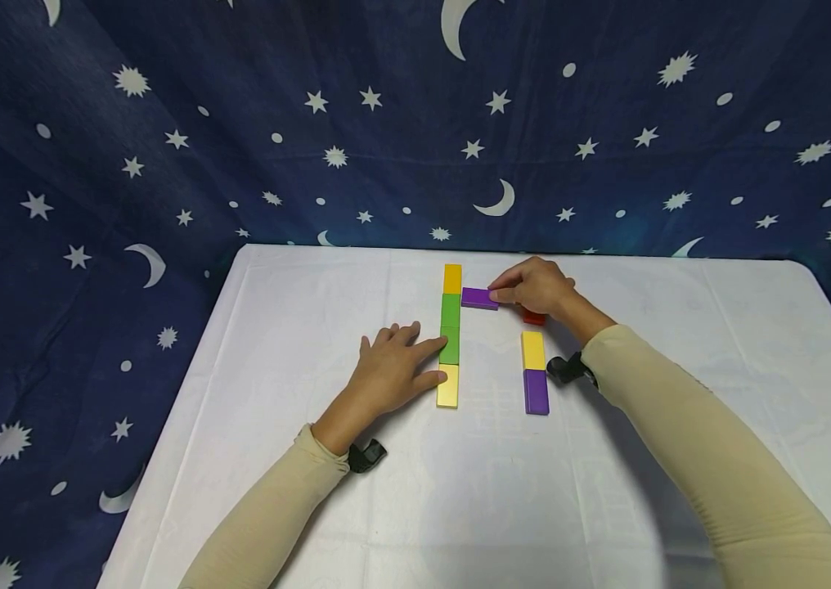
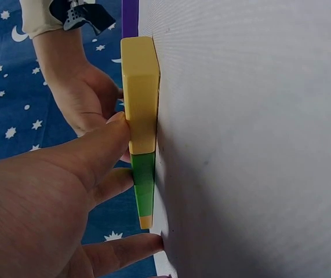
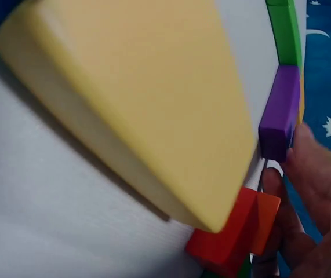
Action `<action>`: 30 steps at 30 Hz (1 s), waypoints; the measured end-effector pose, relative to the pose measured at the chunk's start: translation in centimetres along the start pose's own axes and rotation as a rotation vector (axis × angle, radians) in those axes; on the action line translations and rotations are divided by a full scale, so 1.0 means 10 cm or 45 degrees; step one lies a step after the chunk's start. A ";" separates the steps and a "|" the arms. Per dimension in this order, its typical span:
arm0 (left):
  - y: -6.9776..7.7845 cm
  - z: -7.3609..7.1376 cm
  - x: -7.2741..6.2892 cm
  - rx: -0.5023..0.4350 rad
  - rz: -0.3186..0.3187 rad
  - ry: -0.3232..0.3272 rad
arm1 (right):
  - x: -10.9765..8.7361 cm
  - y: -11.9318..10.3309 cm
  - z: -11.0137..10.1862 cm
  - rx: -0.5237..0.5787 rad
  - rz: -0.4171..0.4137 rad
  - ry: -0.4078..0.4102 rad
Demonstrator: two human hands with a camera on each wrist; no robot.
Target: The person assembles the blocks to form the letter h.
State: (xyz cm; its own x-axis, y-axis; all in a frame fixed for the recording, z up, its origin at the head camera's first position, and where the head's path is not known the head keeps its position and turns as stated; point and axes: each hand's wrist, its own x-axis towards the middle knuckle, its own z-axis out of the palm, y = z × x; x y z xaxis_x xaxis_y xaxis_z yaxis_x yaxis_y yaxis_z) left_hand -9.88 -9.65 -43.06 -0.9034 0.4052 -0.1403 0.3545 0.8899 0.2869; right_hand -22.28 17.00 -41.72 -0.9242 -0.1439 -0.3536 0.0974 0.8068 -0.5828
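Observation:
A straight column of blocks stands mid-table: an orange-yellow block (image 1: 452, 279) at the far end, two green blocks (image 1: 450, 311), then a pale yellow block (image 1: 447, 391) nearest me. My left hand (image 1: 389, 372) touches the column's left side, index finger at the nearer green block and thumb on the pale yellow block (image 2: 142, 98). At the column's right, near its far end, a purple block (image 1: 478, 298) lies crosswise. My right hand (image 1: 536, 288) pinches its right end. Under that hand a red block (image 1: 533, 316) is partly hidden; an orange block (image 3: 266, 223) shows beside it.
Nearer me on the right, a yellow block (image 1: 532, 350) and another purple block (image 1: 536, 393) lie end to end, close to the right wrist's black camera mount (image 1: 568, 369). The white-covered table (image 1: 504, 507) ends at a dark blue star-patterned cloth (image 1: 401, 164).

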 end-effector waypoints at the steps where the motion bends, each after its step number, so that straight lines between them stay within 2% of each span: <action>1: 0.00 0.00 0.00 -0.002 0.001 0.000 | 0.00 -0.01 0.00 0.019 0.004 -0.014; 5: -0.01 0.00 0.00 -0.003 0.002 0.001 | 0.00 -0.01 -0.03 0.102 0.002 -0.076; 8: -0.01 0.01 0.00 -0.004 0.004 0.003 | 0.00 0.00 -0.04 0.099 -0.012 -0.090; 12: 0.00 0.00 -0.01 -0.012 0.001 0.000 | 0.00 0.01 -0.04 0.065 -0.011 -0.082; 30: 0.00 0.00 -0.01 -0.011 -0.003 -0.002 | 0.03 0.02 -0.03 0.078 0.008 -0.070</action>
State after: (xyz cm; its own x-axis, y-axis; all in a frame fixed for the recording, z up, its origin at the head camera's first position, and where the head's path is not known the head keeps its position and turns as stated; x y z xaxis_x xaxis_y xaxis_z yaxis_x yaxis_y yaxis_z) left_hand -9.79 -9.73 -43.07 -0.9039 0.4033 -0.1426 0.3501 0.8891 0.2949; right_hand -22.59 17.30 -41.77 -0.9022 -0.1714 -0.3959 0.1270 0.7714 -0.6235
